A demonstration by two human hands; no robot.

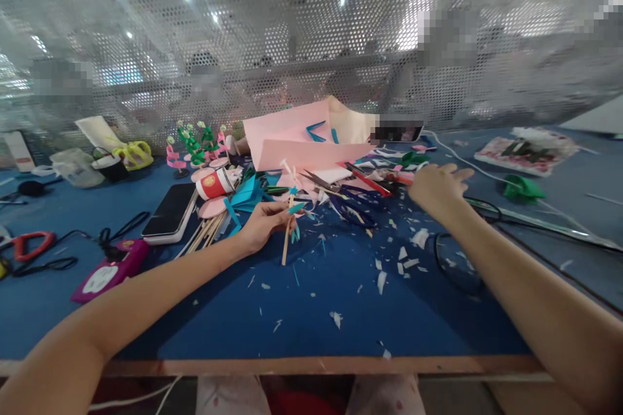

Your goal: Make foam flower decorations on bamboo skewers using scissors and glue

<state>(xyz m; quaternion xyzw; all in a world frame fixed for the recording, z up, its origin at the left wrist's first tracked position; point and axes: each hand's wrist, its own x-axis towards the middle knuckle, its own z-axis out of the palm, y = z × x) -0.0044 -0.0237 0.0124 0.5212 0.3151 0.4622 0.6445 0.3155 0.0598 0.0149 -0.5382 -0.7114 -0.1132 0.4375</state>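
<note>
My left hand (269,223) is closed around a thin wooden stick (285,253), held upright just above the table. Small pieces of blue paper (293,190) sit at the stick's top. Long blue fingernails show on this hand. My right hand (438,189) is over the right side of the scrap pile, with its outer fingers apart; its thumb side is turned away, and I see nothing in it. Between the hands lie dark-handled scissors (351,207) and a red pen-like item (370,180). A folded blue paper piece (250,192) rests left of the stick.
Pink paper sheets (302,154) stand behind the pile. At left are a phone (170,211), a purple case (111,270), a red-and-white paper cup (214,183) and small flower models (197,146). Glasses (455,262) and cables lie at right. White scraps (381,282) litter the blue tabletop.
</note>
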